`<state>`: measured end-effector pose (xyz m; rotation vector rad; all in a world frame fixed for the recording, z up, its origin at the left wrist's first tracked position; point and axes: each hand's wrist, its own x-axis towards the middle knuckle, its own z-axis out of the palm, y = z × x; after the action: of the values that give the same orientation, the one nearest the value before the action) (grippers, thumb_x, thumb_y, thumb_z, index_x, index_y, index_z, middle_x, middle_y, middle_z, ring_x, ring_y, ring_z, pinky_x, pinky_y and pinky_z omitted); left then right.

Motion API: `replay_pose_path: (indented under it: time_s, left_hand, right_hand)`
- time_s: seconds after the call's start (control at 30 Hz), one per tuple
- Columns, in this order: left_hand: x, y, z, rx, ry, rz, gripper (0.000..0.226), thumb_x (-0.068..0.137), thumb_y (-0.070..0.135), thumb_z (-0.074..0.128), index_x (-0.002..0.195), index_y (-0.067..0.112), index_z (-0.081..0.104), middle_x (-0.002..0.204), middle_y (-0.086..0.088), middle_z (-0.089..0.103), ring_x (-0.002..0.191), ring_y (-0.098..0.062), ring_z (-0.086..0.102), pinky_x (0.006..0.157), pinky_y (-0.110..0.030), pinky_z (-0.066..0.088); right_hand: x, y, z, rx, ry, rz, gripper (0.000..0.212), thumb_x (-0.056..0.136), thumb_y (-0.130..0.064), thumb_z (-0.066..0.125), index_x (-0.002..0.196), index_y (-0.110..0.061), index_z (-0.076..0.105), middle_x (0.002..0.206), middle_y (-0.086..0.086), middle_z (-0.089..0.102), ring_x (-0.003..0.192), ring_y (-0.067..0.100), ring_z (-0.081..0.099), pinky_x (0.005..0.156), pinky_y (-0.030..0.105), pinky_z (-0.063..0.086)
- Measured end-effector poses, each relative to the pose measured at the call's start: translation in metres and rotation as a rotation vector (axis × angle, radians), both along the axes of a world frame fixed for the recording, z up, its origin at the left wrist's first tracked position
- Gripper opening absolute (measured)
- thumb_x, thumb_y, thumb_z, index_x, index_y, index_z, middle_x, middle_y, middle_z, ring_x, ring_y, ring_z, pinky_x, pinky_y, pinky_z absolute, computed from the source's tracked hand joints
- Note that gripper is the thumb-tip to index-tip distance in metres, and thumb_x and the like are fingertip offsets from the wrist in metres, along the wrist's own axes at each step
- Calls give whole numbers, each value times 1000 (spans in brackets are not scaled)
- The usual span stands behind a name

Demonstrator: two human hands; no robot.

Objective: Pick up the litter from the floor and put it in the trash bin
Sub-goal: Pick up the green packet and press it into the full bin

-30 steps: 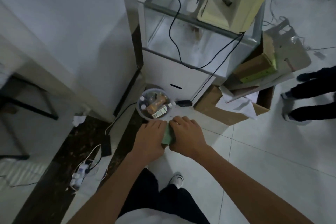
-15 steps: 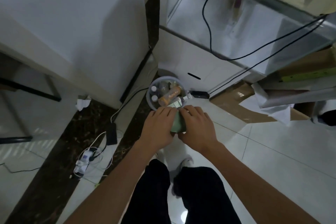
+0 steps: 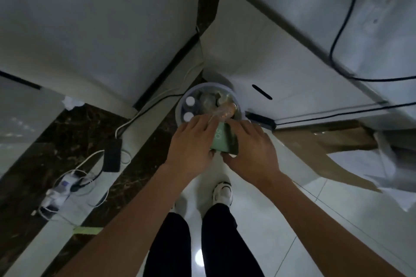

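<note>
Floor: pale glossy tiles [image 3: 292,231], with a dark marble band [image 3: 74,132] running diagonally on the left.
Left furniture: a large plain white panel [image 3: 101,29] standing on the floor.
Right furniture: a white cabinet [image 3: 258,51] with a dark slot in its front, and black cables [image 3: 337,40] draped over the glass case [image 3: 382,29] above it.
Floor clutter: a white power strip [image 3: 60,191] with tangled wires by the band, and flattened brown cardboard [image 3: 326,141] on the right.
Light: dim, with one small bright reflection [image 3: 199,258] on the tiles.

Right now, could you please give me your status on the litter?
Holding: left hand and right hand grip the box. At the bin rim. A bottle tops the fill.
</note>
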<state>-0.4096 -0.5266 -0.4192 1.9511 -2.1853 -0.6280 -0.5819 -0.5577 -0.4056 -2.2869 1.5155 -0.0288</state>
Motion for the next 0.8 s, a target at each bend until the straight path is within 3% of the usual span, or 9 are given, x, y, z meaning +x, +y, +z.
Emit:
replay_pose_path:
  time_s: [0.17,0.37,0.5,0.57,0.67,0.8]
  left_hand:
    - [-1,-13,-55,17,-9,23,100,69,29,82,151,19,26,151,-9,40,132,-30,45,98,-43,46]
    - [-3,-24,-104,74,13,45,101,75,24,78,156,24,17,161,-6,21,140,-27,35,106,-39,40]
    - [-3,-35,-128,69,44,95,97,70,23,82,151,25,30,156,-4,31,135,-23,42,102,-36,43]
    - [-4,-41,-139,75,37,101,95,69,28,83,149,26,33,155,-2,33,131,-21,45,99,-34,44]
    - [-5,-46,-152,95,39,109,99,67,32,85,149,28,30,154,0,33,130,-20,45,100,-34,44]
    - [-3,-45,-169,116,40,129,101,64,34,88,149,23,34,153,-4,37,129,-23,49,101,-37,46]
  right_hand:
    - [5,-27,-61,78,16,1,81,69,-48,75,139,-23,45,127,4,57,112,29,55,86,43,51]
    - [4,-61,-112,92,78,-14,77,71,-45,69,141,-26,40,119,6,59,104,30,57,79,44,53]
    - [8,-92,-138,56,121,-41,72,78,-49,64,141,-21,44,107,15,60,93,36,57,71,41,50]
    - [13,-104,-149,102,131,-95,73,83,-55,62,144,-22,38,106,15,56,97,34,53,72,40,47]
    - [25,-117,-162,216,72,-205,69,89,-56,55,147,-31,26,115,13,50,108,33,49,81,42,46]
    - [44,-118,-186,183,27,-216,55,93,-53,51,139,-24,39,129,11,48,115,33,51,88,44,48]
